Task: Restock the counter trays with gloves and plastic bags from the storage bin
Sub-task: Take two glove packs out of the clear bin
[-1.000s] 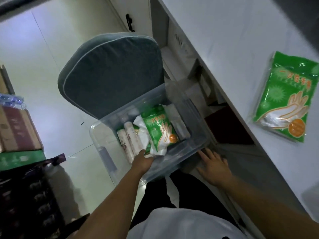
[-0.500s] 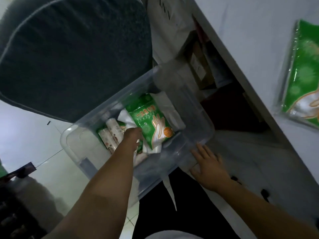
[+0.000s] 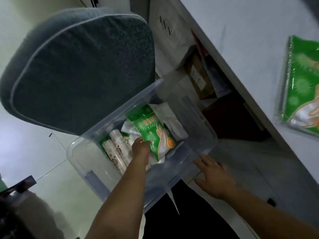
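Observation:
A clear plastic storage bin [image 3: 82, 163] stands on the floor below me. Inside lie a green pack of gloves [image 3: 151, 133], rolls of plastic bags [image 3: 117, 152] and white folded bags [image 3: 170, 118]. My left hand [image 3: 140, 149] is down in the bin, its fingers closed on the lower left corner of the green pack. Fingers spread, my right hand [image 3: 212, 176] rests flat against the bin's near right rim. A second green pack of gloves [image 3: 302, 87] lies on the white counter [image 3: 250, 31] at the right.
A grey-blue cushioned chair seat [image 3: 77, 66] sits right behind the bin. Under the counter are a white paper bag [image 3: 165, 31], a cardboard box [image 3: 198, 75] and a dark red box [image 3: 229, 118]. Pale tiled floor [image 3: 34, 152] lies to the left, with dark goods at the lower left.
My left hand has reached deeper into the bin and closed on the green pack's corner. The view has tilted and come closer. My right hand stays at the bin's rim.

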Action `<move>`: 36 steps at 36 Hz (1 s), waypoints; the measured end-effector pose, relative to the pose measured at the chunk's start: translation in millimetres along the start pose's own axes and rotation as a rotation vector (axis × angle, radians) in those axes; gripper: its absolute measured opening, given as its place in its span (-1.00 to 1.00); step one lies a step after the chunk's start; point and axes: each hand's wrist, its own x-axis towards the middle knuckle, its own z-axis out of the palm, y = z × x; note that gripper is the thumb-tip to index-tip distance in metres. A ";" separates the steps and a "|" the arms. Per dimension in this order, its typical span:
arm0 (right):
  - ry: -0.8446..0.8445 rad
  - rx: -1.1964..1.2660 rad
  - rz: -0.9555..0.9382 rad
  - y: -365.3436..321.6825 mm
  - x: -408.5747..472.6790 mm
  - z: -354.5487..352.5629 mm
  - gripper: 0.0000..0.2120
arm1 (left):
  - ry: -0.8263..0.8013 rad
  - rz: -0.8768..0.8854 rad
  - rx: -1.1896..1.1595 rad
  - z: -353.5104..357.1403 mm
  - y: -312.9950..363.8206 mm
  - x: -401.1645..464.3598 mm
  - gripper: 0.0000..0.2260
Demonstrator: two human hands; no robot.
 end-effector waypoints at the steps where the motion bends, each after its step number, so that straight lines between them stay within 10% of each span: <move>1: -0.004 0.017 -0.003 -1.9 -1.2 -3.8 -0.32 | 0.001 0.035 0.008 -3.9 3.4 -10.4 -0.72; 36: 0.800 1.427 -0.047 26.7 -210.0 -177.8 -0.76 | -0.789 0.531 0.186 43.4 111.1 -324.8 -0.64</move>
